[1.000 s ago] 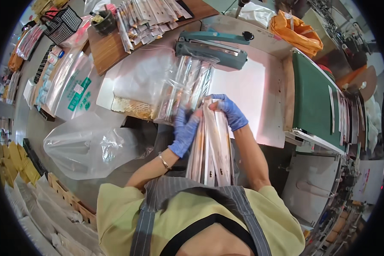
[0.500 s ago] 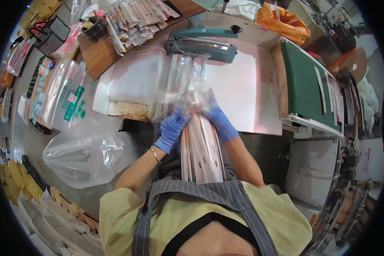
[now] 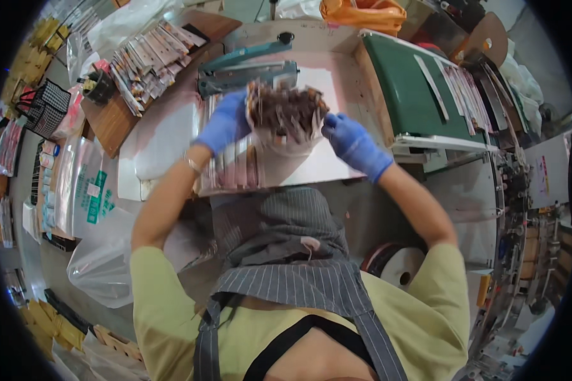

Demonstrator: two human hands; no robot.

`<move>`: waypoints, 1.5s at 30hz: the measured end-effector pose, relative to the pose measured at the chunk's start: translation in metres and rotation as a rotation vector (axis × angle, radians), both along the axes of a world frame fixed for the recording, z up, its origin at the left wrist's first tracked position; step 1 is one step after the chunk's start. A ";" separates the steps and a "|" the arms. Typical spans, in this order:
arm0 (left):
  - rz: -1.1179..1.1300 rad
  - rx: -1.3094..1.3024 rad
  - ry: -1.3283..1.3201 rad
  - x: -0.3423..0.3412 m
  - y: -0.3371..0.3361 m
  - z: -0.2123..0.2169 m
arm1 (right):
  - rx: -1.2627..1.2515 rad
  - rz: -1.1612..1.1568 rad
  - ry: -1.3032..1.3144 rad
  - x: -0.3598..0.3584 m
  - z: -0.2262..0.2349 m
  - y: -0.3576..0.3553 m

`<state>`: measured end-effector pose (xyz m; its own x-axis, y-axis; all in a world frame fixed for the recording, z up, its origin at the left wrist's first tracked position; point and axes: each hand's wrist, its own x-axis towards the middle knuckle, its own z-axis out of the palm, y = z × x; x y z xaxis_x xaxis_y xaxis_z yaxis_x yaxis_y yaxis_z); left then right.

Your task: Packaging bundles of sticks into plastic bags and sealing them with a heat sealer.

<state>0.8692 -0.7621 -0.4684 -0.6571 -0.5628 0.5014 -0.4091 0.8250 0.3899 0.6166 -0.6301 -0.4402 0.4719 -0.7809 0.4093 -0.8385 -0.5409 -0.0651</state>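
Observation:
A bundle of long, slim packets stands tilted up over the white worktable, its dark brown and orange ends facing up and blurred by motion. Clear plastic film shows around its lower part. My left hand, in a blue glove, is closed against the bundle's left side, its fingertips partly hidden. On the other side my right hand, also gloved, has its fingers pinched at the bundle's right edge, seemingly on the film. Under my left wrist lie more slim packets on the table.
Behind the bundle sits a teal bag sealer with a raised arm. A wooden board at the left bears several packets. To the right is a green-topped surface. Clear plastic bags lie at far left; an orange bag sits behind.
The bundle has gone from lying against my lap to standing up over the table, ends upward. Both hands moved forward and farther apart; my view has shifted rightward.

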 end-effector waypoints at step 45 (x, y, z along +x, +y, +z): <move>0.404 1.377 0.472 0.012 -0.116 -0.148 | 0.172 -0.338 -1.576 0.017 -0.116 -0.276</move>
<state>0.8809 -0.8780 -0.6167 -0.2819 -0.8538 -0.4376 -0.1325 -0.4171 0.8992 0.6337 -0.9061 -0.5563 -0.5029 -0.8417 0.1967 0.0425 -0.2514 -0.9670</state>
